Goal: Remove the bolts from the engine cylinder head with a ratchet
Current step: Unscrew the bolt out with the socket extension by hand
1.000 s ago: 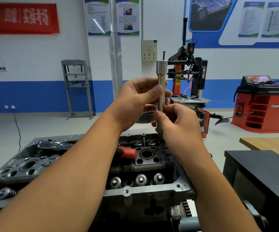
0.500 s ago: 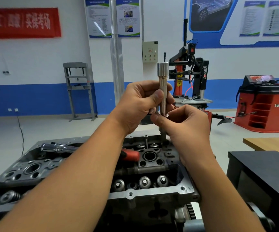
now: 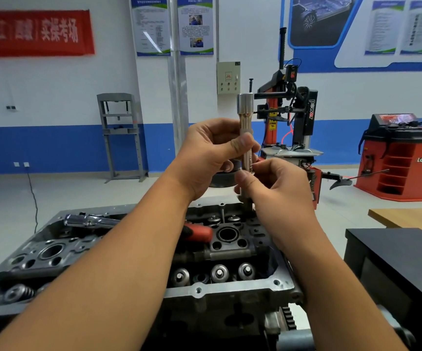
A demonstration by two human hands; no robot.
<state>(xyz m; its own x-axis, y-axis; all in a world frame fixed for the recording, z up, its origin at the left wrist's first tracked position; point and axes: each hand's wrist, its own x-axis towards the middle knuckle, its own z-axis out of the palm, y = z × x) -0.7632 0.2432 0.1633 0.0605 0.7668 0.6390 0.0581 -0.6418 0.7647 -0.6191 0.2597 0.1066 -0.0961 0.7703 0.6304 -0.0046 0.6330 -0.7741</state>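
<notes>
Both hands — left hand, right hand — pinching smooth cylindrical steel extension bar

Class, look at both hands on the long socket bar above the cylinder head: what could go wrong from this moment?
1. The left hand and right hand only pinch the upright socket bar; it could slip and drop into the open cylinder head.
2. The ratchet lies loose on the head under the left forearm; a nudge might knock it off.

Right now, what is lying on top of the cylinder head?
A ratchet with a red grip lies across the cylinder head; the left forearm covers its middle. Both hands hold a long socket extension upright above it.
</notes>
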